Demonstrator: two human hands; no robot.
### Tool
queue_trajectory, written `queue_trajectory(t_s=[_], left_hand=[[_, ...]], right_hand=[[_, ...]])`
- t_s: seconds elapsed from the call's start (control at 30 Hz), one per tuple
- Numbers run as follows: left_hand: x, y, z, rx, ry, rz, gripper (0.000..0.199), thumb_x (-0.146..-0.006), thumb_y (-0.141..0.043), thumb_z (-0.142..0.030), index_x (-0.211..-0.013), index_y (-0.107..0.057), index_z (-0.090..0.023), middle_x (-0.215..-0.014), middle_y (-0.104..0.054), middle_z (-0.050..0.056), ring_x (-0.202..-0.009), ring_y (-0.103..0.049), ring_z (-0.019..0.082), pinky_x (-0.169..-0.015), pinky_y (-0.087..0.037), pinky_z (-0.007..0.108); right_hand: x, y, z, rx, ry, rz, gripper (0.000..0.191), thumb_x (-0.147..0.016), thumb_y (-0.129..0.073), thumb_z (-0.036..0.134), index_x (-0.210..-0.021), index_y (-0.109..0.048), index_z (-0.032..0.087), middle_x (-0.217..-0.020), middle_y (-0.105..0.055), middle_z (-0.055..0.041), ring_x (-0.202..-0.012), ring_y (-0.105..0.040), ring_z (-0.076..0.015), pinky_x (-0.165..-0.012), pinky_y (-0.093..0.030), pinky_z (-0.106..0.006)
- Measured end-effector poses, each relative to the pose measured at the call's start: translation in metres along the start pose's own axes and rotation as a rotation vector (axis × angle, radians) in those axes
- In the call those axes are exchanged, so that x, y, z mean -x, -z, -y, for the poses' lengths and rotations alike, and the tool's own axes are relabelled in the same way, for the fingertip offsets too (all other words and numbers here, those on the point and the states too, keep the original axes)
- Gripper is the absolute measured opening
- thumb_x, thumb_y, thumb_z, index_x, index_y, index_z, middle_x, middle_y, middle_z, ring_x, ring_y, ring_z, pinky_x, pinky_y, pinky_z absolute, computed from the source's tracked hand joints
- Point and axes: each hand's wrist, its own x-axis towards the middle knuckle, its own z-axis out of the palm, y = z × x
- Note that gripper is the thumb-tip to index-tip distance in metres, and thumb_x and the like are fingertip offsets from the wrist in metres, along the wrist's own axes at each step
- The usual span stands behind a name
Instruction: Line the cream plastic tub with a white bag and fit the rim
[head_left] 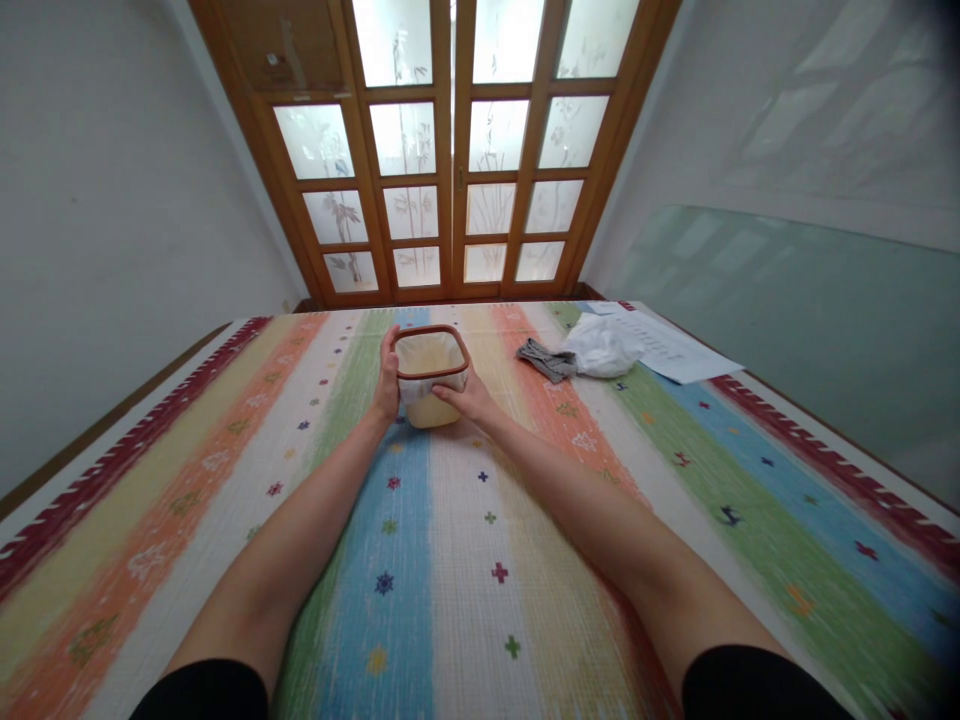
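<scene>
A small cream trash bin [431,411] with a brown rim stands on the striped tablecloth, lined with a thin white plastic bag [420,385] folded over its top edge. My left hand [388,378] is wrapped round the bin's left side, its fingers partly behind the wall. On the right side my right hand [466,393] grips it, the thumb lying across the front over the folded bag. The bin's opening faces up toward me, and the liner covers its inner walls.
Right of the bin lie a crumpled grey cloth [547,359], a bunched white plastic bag [602,345] and printed paper sheets [675,348]. The striped tablecloth [457,560] covers the table. Beyond its far edge stand wooden doors with glass panes [415,137]; a glass panel [810,300] leans at the right wall.
</scene>
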Motion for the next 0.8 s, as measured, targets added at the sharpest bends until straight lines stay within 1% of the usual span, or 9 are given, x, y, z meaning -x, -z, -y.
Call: queue_trajectory(t_s=[0.07, 0.13, 0.2, 0.27, 0.37, 0.47, 0.6, 0.7, 0.8], left_hand=[[-0.004, 0.008, -0.003, -0.024, 0.038, 0.033, 0.082, -0.092, -0.043, -0.082, -0.158, -0.037, -0.033, -0.156, -0.049, 0.012, -0.146, -0.049, 0.027, -0.123, -0.037, 0.049], [-0.007, 0.016, -0.009, -0.072, 0.026, -0.025, 0.096, -0.087, -0.046, -0.087, -0.164, -0.022, -0.036, -0.160, -0.043, 0.014, -0.148, -0.046, 0.029, -0.123, -0.035, 0.052], [-0.006, 0.022, -0.016, -0.132, -0.031, -0.097, 0.107, -0.081, -0.051, -0.090, -0.166, -0.011, -0.037, -0.166, -0.035, 0.015, -0.153, -0.039, 0.032, -0.125, -0.029, 0.055], [-0.001, 0.024, -0.024, -0.183, -0.069, -0.063, 0.114, -0.077, -0.058, -0.090, -0.166, -0.010, -0.036, -0.169, -0.029, 0.016, -0.157, -0.030, 0.034, -0.128, -0.022, 0.057], [0.011, 0.021, -0.033, -0.199, -0.065, 0.102, 0.122, -0.071, -0.075, -0.081, -0.167, -0.013, -0.035, -0.172, -0.022, 0.016, -0.161, -0.020, 0.035, -0.130, -0.018, 0.056], [0.018, 0.017, -0.036, -0.218, -0.049, 0.151, 0.128, -0.067, -0.087, -0.067, -0.167, -0.014, -0.035, -0.174, -0.017, 0.016, -0.162, -0.015, 0.035, -0.131, -0.016, 0.055], [0.010, 0.018, -0.032, -0.285, -0.041, 0.164, 0.132, -0.063, -0.095, -0.055, -0.167, -0.015, -0.032, -0.175, -0.011, 0.017, -0.163, -0.011, 0.036, -0.131, -0.012, 0.057], [0.001, 0.020, -0.026, -0.258, -0.007, 0.195, 0.133, -0.062, -0.096, -0.051, -0.167, -0.016, -0.032, -0.174, -0.015, 0.017, -0.162, -0.016, 0.036, -0.130, -0.014, 0.060], [-0.003, 0.021, -0.019, -0.190, 0.066, 0.255, 0.128, -0.065, -0.095, -0.050, -0.166, -0.017, -0.034, -0.169, -0.031, 0.017, -0.155, -0.035, 0.035, -0.128, -0.023, 0.061]], right_hand=[[0.003, 0.005, 0.002, 0.025, 0.023, 0.053, 0.108, -0.073, -0.084, 0.061, -0.162, -0.034, 0.026, -0.145, -0.063, -0.0117, -0.139, -0.056, -0.0317, -0.124, -0.036, -0.055], [0.005, 0.014, 0.005, 0.062, 0.052, 0.107, 0.106, -0.073, -0.084, 0.060, -0.162, -0.035, 0.028, -0.148, -0.062, -0.0109, -0.141, -0.054, -0.0322, -0.123, -0.037, -0.056], [0.006, 0.025, 0.006, 0.125, 0.074, 0.131, 0.113, -0.068, -0.088, 0.060, -0.163, -0.034, 0.029, -0.156, -0.054, -0.0112, -0.148, -0.047, -0.0335, -0.126, -0.032, -0.057], [0.005, 0.038, 0.007, 0.211, 0.103, 0.115, 0.123, -0.062, -0.092, 0.060, -0.164, -0.031, 0.027, -0.166, -0.040, -0.0126, -0.155, -0.035, -0.0347, -0.129, -0.023, -0.057], [0.004, 0.052, 0.012, 0.284, 0.144, 0.098, 0.130, -0.061, -0.092, 0.062, -0.166, -0.026, 0.025, -0.173, -0.023, -0.0137, -0.161, -0.022, -0.0339, -0.132, -0.014, -0.055], [0.008, 0.058, 0.023, 0.289, 0.201, 0.144, 0.124, -0.064, -0.090, 0.063, -0.166, -0.028, 0.028, -0.173, -0.024, -0.0110, -0.161, -0.020, -0.0331, -0.133, -0.013, -0.055], [0.012, 0.060, 0.043, 0.268, 0.240, 0.209, 0.120, -0.060, -0.093, 0.063, -0.162, -0.039, 0.029, -0.171, -0.030, -0.0089, -0.160, -0.023, -0.0364, -0.133, -0.015, -0.055], [-0.001, 0.061, 0.051, 0.225, 0.210, 0.145, 0.116, -0.064, -0.089, 0.068, -0.162, -0.039, 0.031, -0.171, -0.030, -0.0073, -0.159, -0.025, -0.0360, -0.132, -0.016, -0.056], [-0.025, 0.061, 0.047, 0.182, 0.163, 0.152, 0.116, -0.066, -0.087, 0.069, -0.163, -0.037, 0.030, -0.171, -0.031, -0.0080, -0.159, -0.027, -0.0347, -0.131, -0.018, -0.056]])
